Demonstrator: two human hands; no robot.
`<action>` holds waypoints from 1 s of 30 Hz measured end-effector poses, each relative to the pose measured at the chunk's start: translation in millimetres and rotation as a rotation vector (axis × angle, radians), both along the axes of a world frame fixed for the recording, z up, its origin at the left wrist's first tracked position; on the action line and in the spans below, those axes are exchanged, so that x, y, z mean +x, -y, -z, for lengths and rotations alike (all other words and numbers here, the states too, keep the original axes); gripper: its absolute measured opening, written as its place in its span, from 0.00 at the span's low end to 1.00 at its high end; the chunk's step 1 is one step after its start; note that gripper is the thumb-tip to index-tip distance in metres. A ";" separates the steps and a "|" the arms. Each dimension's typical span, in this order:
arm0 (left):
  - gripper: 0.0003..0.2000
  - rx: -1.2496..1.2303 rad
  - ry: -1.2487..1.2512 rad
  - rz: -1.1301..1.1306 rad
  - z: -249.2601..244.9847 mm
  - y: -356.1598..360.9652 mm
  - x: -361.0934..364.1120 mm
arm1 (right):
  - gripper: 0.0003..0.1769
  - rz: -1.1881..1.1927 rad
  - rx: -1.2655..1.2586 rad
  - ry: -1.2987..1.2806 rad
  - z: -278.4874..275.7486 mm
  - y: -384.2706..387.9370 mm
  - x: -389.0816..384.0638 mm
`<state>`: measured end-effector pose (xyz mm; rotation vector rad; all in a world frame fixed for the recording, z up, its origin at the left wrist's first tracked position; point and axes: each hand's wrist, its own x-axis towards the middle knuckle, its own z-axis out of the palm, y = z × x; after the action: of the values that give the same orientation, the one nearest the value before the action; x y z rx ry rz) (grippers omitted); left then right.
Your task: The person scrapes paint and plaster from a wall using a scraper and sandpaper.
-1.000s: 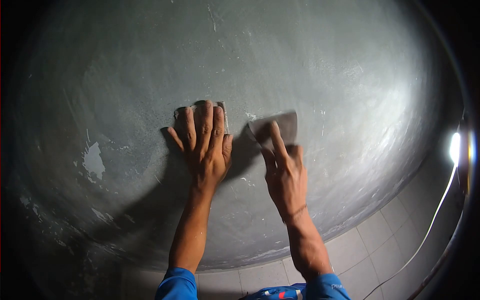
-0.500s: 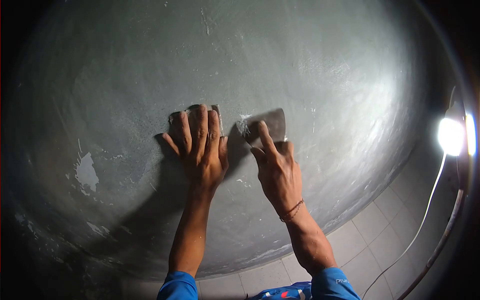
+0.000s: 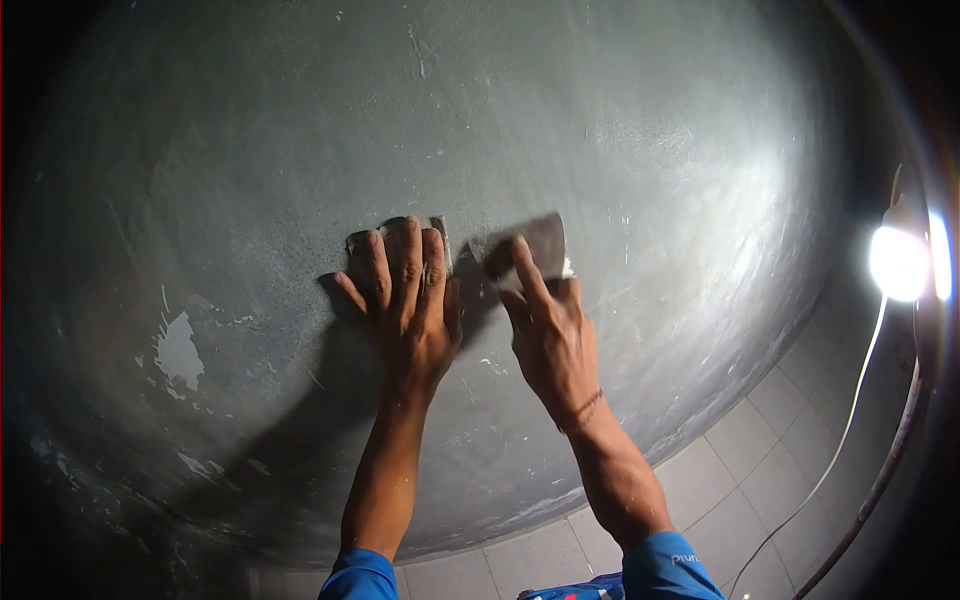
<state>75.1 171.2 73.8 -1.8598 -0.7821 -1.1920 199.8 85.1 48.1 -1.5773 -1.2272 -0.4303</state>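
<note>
A grey, smoothly coated wall fills most of the view. My left hand lies against it with fingers spread, pressing a thin dark flat piece to the surface. That piece is mostly hidden under the fingers; a pale edge shows on its right. To the right, my right hand grips a putty knife, its index finger stretched along the dark blade. The blade lies close to the wall, with whitish filler at its lower right corner. The knife's handle is hidden in the hand.
A bright lamp hangs at the right, its white cable running down past a brownish pipe. Pale tiles meet the wall's lower edge. A light patch marks the wall at left.
My right hand and the putty knife have shifted slightly left across the wall. The whitish marks beside the blade's left edge no longer show. My left hand stays nearly in place on the wall.
</note>
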 end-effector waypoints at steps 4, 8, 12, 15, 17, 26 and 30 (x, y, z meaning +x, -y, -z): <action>0.23 -0.052 0.037 0.074 2.8 1.8 1.2 | 0.31 -0.015 0.014 -0.002 12.8 4.8 3.9; 0.24 0.004 0.025 0.007 6.0 -2.3 3.5 | 0.30 0.010 0.067 -0.028 -7.1 -3.6 5.2; 0.24 -0.036 0.028 0.026 5.4 5.1 5.6 | 0.31 0.014 0.076 -0.026 21.1 0.6 11.7; 0.24 -0.031 0.008 0.022 5.9 4.7 4.6 | 0.31 0.031 0.064 -0.058 15.3 -2.9 15.4; 0.25 -0.012 -0.008 -0.023 8.7 1.3 5.6 | 0.32 0.061 0.051 -0.008 -4.5 1.6 18.8; 0.25 0.000 0.020 0.004 7.7 7.7 24.6 | 0.34 0.012 0.130 0.179 11.0 10.5 32.2; 0.25 -0.007 0.022 0.009 10.2 5.1 25.3 | 0.34 -0.016 0.018 0.043 -11.7 13.5 30.2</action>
<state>100.3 166.1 63.6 -1.8604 -0.7914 -1.2190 230.0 71.5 59.7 -1.5485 -1.2645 -0.4656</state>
